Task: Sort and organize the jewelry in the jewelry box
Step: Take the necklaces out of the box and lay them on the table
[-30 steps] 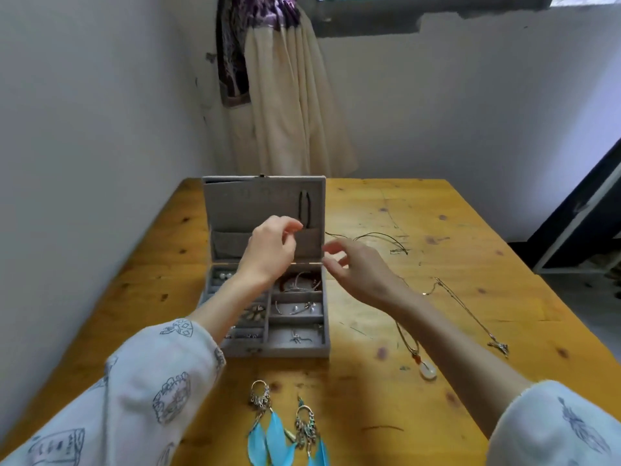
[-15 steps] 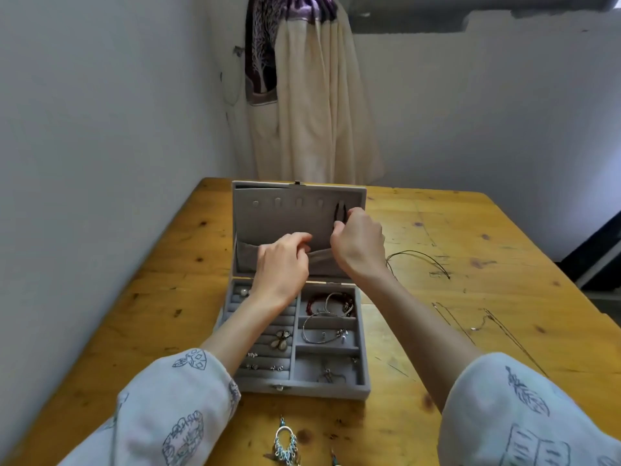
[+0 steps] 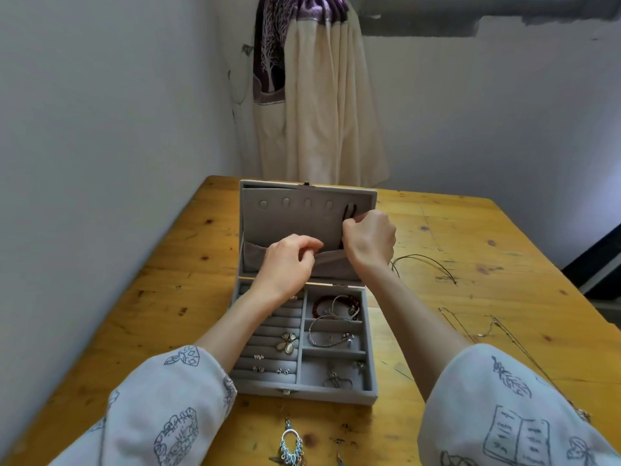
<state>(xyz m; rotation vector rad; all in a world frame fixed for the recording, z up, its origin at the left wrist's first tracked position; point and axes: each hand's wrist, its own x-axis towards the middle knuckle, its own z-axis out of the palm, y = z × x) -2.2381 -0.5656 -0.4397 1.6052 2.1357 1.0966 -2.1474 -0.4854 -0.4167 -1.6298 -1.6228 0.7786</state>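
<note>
A grey velvet jewelry box (image 3: 336, 393) stands open on the wooden table (image 3: 141, 317), its lid upright. My right hand (image 3: 369, 238) is pinched on a dark cord necklace (image 3: 349, 211) hanging from the rightmost hook of the lid. My left hand (image 3: 289, 260) pinches the top edge of the lid's fabric pocket (image 3: 255, 255). The tray holds a red bead bracelet (image 3: 322, 302), silver bangles (image 3: 327, 331), a flower brooch (image 3: 288, 342), small studs and a clip.
A dark cord necklace (image 3: 426, 264) lies right of the box. Thin silver chains (image 3: 484, 331) lie further right. A blue dangling earring (image 3: 291, 443) rests at the table's near edge. A wall runs along the left; a curtain (image 3: 319, 95) hangs behind the table.
My right hand moved from the table's right side up to the lid and took hold of the hanging cord. My left hand dropped to the pocket edge. The camera moved closer.
</note>
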